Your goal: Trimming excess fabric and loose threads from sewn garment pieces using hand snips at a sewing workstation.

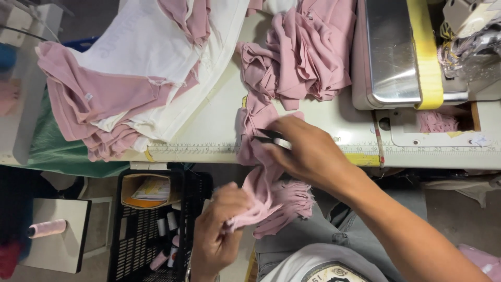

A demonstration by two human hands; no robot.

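Pink fabric strip (263, 190) between left hand (219, 230) and right hand (308, 151)

The person wears grey trousers (313, 235) and a light grey shirt (308, 263) with a round printed emblem (334, 272) on the chest, both forearms bare of sleeves.

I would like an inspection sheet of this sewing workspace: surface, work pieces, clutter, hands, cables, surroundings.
Surface: pale sewing table with a ruler strip along its front edge.
Work pieces: chain of small pink fabric pieces running from the table down to the lap; small dark snips under the right fingers.
Clutter: stack of pink and white garments; heap of pink pieces.
Hands: left hand pinches the pink chain's lower end; right hand presses on it at the table edge, holding the snips.
Cables: nothing seen.
Surroundings: sewing machine; black crate with thread spools; pink thread cone.
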